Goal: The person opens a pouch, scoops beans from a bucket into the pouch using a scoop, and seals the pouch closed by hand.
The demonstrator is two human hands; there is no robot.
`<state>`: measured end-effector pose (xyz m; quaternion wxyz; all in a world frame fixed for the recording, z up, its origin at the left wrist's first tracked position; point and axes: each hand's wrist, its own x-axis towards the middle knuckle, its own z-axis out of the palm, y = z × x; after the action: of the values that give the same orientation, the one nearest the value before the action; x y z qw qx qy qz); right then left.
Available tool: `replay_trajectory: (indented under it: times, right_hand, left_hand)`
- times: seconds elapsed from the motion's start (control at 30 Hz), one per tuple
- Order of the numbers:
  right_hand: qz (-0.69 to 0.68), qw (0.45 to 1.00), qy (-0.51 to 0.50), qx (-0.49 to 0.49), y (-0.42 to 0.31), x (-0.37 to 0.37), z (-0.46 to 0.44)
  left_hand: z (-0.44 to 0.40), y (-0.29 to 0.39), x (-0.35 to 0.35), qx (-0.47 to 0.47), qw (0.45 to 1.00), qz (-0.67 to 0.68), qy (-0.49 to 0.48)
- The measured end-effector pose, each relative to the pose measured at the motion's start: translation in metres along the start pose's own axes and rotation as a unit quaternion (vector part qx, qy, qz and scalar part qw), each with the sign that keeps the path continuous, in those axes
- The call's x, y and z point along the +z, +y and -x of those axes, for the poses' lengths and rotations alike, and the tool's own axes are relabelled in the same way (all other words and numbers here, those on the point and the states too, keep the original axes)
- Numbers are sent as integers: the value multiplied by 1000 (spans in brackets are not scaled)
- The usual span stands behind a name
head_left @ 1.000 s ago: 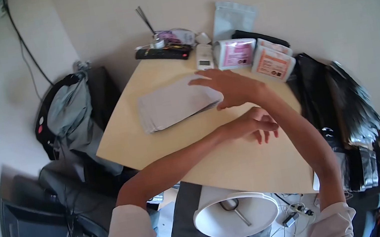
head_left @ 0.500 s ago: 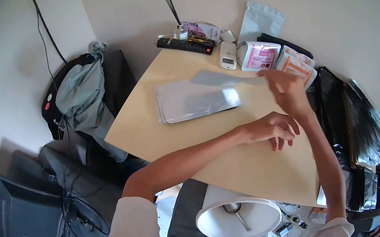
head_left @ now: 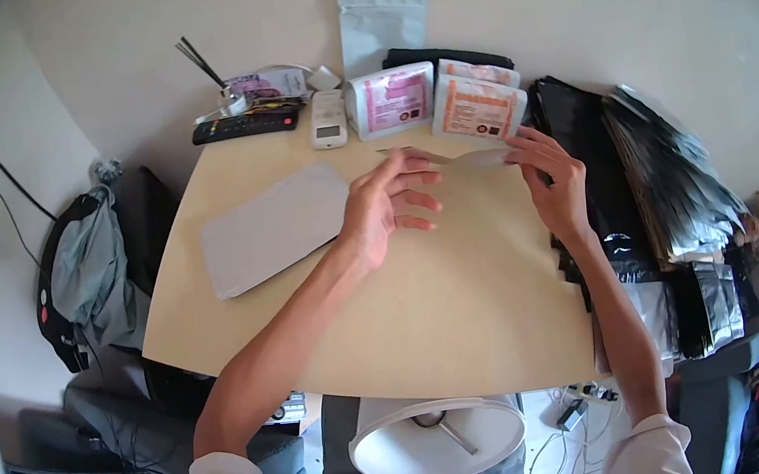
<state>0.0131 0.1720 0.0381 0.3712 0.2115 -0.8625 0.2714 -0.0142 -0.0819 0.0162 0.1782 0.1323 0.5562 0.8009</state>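
My right hand (head_left: 554, 181) pinches one end of a thin grey-silver pouch (head_left: 478, 161), held nearly edge-on above the table. My left hand (head_left: 379, 205) is at the pouch's other end, its fingers spread and curved; whether it touches the pouch I cannot tell. To the left of that hand lies a stack of flat pale silver pouches (head_left: 272, 233) on the wooden table (head_left: 451, 295).
At the back stand a pink-labelled pouch (head_left: 393, 100), an orange-labelled pouch (head_left: 478, 106), a white handheld device (head_left: 328, 119) and a remote control (head_left: 245, 126). Black bags (head_left: 583, 171) line the right edge. A white bin (head_left: 378, 456) stands below the front edge.
My view has turned to the right. My left hand has risen from the front of the table towards the pouch and spread its fingers. My right hand still holds the pouch, now nearly edge-on.
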Motion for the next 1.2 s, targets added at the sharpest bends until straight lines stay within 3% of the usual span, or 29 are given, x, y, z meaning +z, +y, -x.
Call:
replay_trajectory:
  times: [0.1,0.23,0.33,0.43,0.53,0.6,0.63,0.73,0.87,1.07,1.2]
  right_hand:
    - [45,998,-35,-29,-1,-5,3]
    - [31,997,-65,1,4,-7,11]
    - [144,988,-52,-29,-1,-8,12]
    - [76,995,-33,-56,-18,-10,7]
    - [-157,980,-102,62,-47,4,15]
    - [-108,981,-152,48,-67,11,18]
    - [-97,973,-182,102,-75,10,21]
    - [-214,939,-219,158,-64,16,25]
    - [-299,921,-223,116,-58,16,22]
    - [-369,881,-203,214,-55,21,27]
    - [-226,945,-164,169,-59,24,31]
  left_hand:
    - [4,3,-3,-63,992,107,-19]
    - [-2,-5,-10,-75,997,23,16]
    - [2,-5,-6,-56,998,-27,14]
    - [7,-3,4,-58,997,-52,12]
    - [11,-6,10,-34,998,-45,-31]
    - [14,-10,16,0,997,-47,-58]
    - [15,-11,16,8,995,-63,-80]
    - [14,-11,13,34,986,-118,-112]
    - [16,-12,15,68,982,-132,-114]
    - [20,-4,21,72,983,-144,-91]
    - [20,-16,20,123,968,-212,-54]
